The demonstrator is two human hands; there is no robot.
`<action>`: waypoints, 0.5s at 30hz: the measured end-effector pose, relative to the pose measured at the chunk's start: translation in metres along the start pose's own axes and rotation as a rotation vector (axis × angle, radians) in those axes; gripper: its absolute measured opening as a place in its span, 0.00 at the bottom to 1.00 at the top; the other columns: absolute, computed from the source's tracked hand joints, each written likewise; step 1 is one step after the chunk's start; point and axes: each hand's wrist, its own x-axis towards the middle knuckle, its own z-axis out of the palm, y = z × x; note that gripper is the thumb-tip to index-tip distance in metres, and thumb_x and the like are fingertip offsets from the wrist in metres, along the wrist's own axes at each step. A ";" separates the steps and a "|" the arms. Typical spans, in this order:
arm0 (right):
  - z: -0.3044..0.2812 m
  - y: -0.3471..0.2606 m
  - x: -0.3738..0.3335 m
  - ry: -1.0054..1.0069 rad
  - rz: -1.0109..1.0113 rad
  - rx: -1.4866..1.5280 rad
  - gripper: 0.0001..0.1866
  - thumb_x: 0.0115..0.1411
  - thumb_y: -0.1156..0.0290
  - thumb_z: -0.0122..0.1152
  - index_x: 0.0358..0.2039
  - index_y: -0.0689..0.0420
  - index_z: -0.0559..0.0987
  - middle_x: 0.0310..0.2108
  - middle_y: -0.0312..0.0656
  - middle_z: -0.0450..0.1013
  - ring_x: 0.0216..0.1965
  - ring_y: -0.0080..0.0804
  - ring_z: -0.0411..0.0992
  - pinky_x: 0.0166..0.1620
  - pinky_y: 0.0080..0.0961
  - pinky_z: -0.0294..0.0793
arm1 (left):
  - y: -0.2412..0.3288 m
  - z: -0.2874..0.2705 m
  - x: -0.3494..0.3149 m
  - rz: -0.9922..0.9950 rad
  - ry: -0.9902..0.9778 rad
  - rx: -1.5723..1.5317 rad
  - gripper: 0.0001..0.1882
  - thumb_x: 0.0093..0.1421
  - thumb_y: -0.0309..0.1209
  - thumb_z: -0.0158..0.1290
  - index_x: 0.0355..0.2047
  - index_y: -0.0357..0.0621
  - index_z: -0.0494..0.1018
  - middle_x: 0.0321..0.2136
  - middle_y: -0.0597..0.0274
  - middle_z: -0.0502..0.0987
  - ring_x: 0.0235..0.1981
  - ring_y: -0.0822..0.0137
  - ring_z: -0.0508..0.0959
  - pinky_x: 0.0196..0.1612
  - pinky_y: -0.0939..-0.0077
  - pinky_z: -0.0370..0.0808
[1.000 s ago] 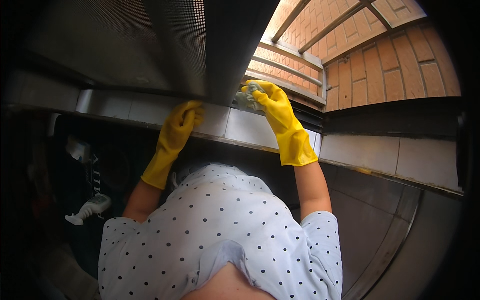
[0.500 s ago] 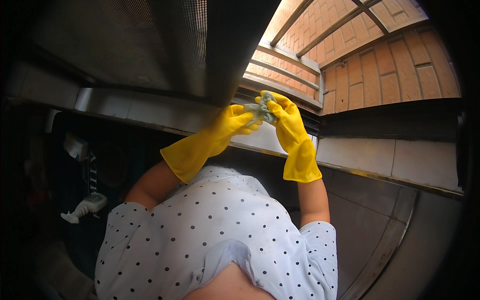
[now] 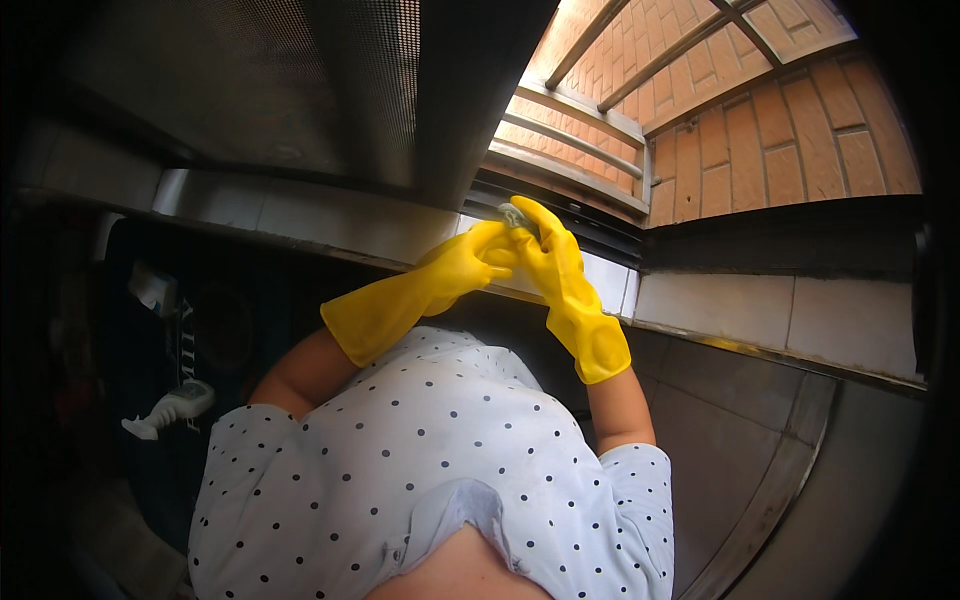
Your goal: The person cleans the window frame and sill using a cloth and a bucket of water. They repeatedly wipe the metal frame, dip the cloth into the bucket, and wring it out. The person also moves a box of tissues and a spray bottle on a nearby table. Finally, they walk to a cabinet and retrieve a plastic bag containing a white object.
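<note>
"Left hand (image 3: 462, 264) and right hand (image 3: 548, 262), both yellow-gloved: what is the condition of each?"

"Right-hand fingers are closed on a grey-green cloth (image 3: 514, 216), which is bunched against the thumb. Left-hand fingers are curled inward and meet the right hand. Whether they also grip the cloth cannot be told."

"Where is the cloth?"

"At the far end of the right hand, just beside the dark window track (image 3: 600, 236) and beyond the tiled sill (image 3: 607, 280). Contact with the track cannot be confirmed. A metal grille (image 3: 590, 114) stands outside the track. A spray bottle (image 3: 184, 402) is at the person's left, well apart from both hands."

"How far along is the work?"

"By judgement, under way: the cloth is in hand, gathered, and not set down. How much is finished and how much is left cannot be determined from this view."
</note>
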 end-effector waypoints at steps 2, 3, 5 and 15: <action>-0.001 0.001 0.008 0.021 0.110 0.200 0.22 0.66 0.70 0.62 0.60 0.56 0.72 0.53 0.49 0.75 0.52 0.40 0.77 0.56 0.27 0.74 | -0.004 -0.012 -0.016 0.031 0.059 -0.127 0.35 0.57 0.12 0.48 0.66 0.38 0.61 0.62 0.52 0.69 0.64 0.63 0.69 0.66 0.73 0.65; -0.004 0.000 0.012 0.090 0.094 -0.016 0.21 0.67 0.71 0.61 0.59 0.56 0.73 0.50 0.48 0.77 0.49 0.38 0.78 0.54 0.25 0.76 | -0.006 -0.022 -0.025 0.045 0.084 -0.187 0.35 0.56 0.11 0.47 0.66 0.38 0.61 0.61 0.52 0.69 0.64 0.62 0.69 0.66 0.73 0.65; -0.009 -0.011 0.022 0.012 0.015 -0.059 0.16 0.66 0.73 0.61 0.54 0.58 0.77 0.50 0.46 0.77 0.48 0.36 0.77 0.53 0.24 0.75 | -0.059 -0.077 -0.033 0.206 0.105 -0.157 0.31 0.61 0.15 0.48 0.66 0.40 0.60 0.62 0.49 0.68 0.63 0.59 0.71 0.66 0.69 0.67; 0.046 0.002 0.058 0.043 -0.437 -0.311 0.13 0.54 0.78 0.67 0.41 0.58 0.81 0.40 0.51 0.78 0.43 0.52 0.76 0.48 0.37 0.77 | -0.038 -0.115 -0.086 0.547 0.477 0.241 0.26 0.62 0.12 0.39 0.61 0.36 0.68 0.54 0.49 0.76 0.53 0.61 0.79 0.61 0.70 0.74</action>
